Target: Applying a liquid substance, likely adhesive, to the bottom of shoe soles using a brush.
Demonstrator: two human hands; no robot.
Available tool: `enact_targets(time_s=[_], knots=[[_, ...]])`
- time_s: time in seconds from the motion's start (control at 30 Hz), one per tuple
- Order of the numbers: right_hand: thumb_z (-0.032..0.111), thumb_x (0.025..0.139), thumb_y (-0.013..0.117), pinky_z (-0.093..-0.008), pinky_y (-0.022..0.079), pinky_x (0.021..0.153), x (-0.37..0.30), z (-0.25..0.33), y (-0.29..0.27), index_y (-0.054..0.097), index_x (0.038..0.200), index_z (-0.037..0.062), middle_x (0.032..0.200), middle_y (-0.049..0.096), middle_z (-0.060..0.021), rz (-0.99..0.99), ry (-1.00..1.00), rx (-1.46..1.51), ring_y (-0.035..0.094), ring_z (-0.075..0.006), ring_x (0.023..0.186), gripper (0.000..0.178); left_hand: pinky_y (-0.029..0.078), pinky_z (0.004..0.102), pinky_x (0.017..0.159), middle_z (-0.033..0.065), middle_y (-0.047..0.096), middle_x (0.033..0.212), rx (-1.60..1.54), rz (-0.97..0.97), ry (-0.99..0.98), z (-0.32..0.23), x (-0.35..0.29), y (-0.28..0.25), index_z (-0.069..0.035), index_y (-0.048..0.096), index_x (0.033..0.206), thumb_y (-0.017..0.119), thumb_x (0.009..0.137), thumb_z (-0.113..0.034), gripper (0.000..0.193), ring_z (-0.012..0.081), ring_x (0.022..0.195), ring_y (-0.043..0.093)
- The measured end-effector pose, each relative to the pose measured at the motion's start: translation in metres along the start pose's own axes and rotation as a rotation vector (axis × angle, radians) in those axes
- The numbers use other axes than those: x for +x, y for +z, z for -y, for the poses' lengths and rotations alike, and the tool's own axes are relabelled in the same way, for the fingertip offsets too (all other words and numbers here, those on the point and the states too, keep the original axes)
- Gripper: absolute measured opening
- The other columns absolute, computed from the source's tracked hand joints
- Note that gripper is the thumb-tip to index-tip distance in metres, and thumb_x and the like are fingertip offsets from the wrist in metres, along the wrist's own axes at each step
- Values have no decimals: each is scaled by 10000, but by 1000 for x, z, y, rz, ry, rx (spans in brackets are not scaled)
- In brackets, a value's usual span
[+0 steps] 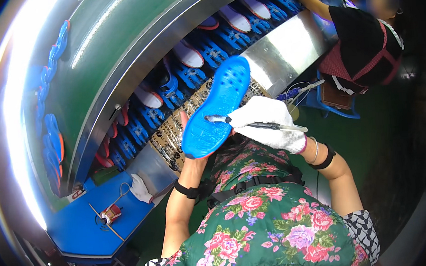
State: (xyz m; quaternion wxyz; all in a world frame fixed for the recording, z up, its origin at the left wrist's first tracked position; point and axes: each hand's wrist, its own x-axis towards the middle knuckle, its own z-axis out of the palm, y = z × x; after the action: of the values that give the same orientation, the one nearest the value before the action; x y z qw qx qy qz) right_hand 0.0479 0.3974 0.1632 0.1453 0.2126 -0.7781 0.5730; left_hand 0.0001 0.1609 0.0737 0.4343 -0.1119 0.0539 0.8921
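Observation:
A blue shoe sole [220,96], its inner face up and glossy and wet-looking, rests on my bare left hand [194,164]. The fingers hold it from below and at its left edge; most of that hand is hidden under the sole. Small round holes mark the far end. My right hand [266,122], in a white knitted glove, is closed around a thin brush [216,118]. The bristles touch the sole's middle, and the pale handle end sticks out past the glove.
Beyond the sole, a conveyor line carries blue racks [190,78] and white-and-red shoe parts [235,20]. At lower left, a blue table [77,234] holds a small can [111,213] and a white glove [141,188]. More soles [52,138] lie along the left. A co-worker [364,45] reaches over the line.

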Motion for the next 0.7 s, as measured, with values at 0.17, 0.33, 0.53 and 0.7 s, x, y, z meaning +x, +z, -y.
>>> enact_targets(time_s=[0.17, 0.33, 0.53, 0.7], knots=[[45, 780, 797, -365, 572, 733, 4, 14, 2, 756, 990, 34, 970, 753, -112, -119, -87, -137, 719, -248, 830, 214, 427, 568, 1099, 234, 455, 1498, -86, 195, 39, 16, -1, 21, -25, 339, 1531, 648, 833, -663, 995, 401, 1307, 521], [34, 738, 797, -351, 556, 666, 24, 24, 3, 759, 904, 34, 884, 752, -108, -189, -236, -297, 712, -249, 746, 170, 427, 542, 1100, 226, 463, 1486, 204, -9, 229, 29, 12, 31, -54, 312, 1542, 699, 765, -672, 1065, 373, 1320, 507], [65, 785, 749, -377, 556, 781, 39, 33, 4, 760, 1049, 47, 1034, 750, -128, -69, -226, -310, 715, -288, 927, 265, 335, 563, 1165, 134, 453, 1528, 297, -216, 341, 33, 5, 24, -133, 343, 1550, 632, 823, -738, 989, 366, 1379, 451], [74, 801, 733, -381, 551, 819, 45, 22, 13, 755, 1107, 53, 1093, 744, -136, -36, -223, -365, 709, -296, 992, 307, 403, 551, 1132, 156, 478, 1496, 407, -124, 305, 35, -3, 23, -118, 329, 1546, 633, 878, -656, 910, 358, 1352, 495]])
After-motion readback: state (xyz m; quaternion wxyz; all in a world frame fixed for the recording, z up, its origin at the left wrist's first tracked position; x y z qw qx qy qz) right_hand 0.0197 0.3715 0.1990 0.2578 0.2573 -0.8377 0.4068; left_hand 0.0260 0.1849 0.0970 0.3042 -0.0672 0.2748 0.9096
